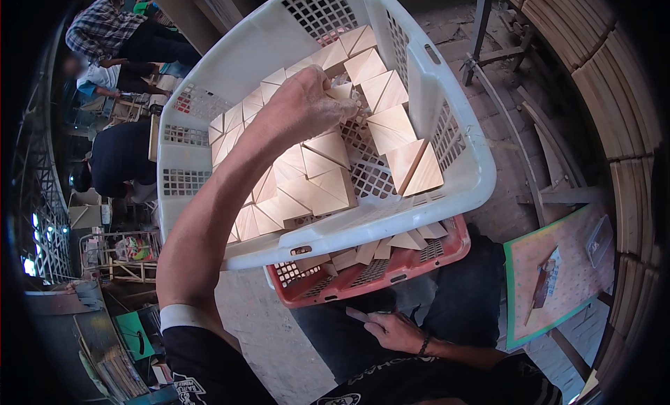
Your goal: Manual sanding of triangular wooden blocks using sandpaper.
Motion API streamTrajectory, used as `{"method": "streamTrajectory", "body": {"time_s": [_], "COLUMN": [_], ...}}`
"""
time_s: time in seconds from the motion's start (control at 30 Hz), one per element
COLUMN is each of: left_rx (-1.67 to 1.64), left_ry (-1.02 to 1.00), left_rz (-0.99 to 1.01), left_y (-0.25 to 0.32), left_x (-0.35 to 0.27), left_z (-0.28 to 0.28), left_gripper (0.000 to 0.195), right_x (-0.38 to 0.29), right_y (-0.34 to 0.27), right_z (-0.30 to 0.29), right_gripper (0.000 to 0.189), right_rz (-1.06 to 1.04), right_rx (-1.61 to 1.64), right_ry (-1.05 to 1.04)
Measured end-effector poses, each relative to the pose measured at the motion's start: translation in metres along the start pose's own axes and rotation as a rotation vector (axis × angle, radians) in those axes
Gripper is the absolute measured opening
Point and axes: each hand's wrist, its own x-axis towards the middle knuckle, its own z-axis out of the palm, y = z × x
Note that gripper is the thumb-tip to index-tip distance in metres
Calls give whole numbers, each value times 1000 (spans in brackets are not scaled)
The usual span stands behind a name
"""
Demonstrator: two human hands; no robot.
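My left hand (319, 98) reaches into a white plastic basket (324, 245), its thumb and fingers closed on a pale wooden block (341, 92). Around and below it lie close rows of triangular wooden blocks (325, 153), many paired into squares. A further line of these blocks (392, 127) runs along the basket's right side, with the bare lattice floor between. Low in front of my body, my right hand (395, 331) grips a small flat piece (357, 315) whose material I cannot tell. A dark beaded bracelet circles that wrist.
Beneath the white basket, a red plastic basket (377, 284) holds more wooden pieces. To the right are a green-edged board (560, 279) bearing a tool, a metal frame (479, 38) and stacked wooden strips (623, 91). People (123, 156) are at the left.
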Motion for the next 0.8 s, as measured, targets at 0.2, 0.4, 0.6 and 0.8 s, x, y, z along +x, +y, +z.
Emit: {"method": "streamTrajectory", "body": {"time_s": [0.2,0.4,0.6,0.8], "left_rx": [-73,-162,-150,-161], "left_ry": [-92,-215,-250,-223], "left_rz": [-107,-201,-140,-157], "left_y": [0,13,5,13], "left_x": [8,7,11,7], "left_z": [-10,-16,-9,-7], "left_gripper": [40,41,42,35], "right_x": [0,0,0,0], "right_y": [0,2,2,-1], "right_z": [1,1,1,-1], "right_gripper": [22,21,22,22], "right_rz": [-11,-23,-14,-7], "right_rx": [4,13,13,2], "right_ry": [4,13,6,3]}}
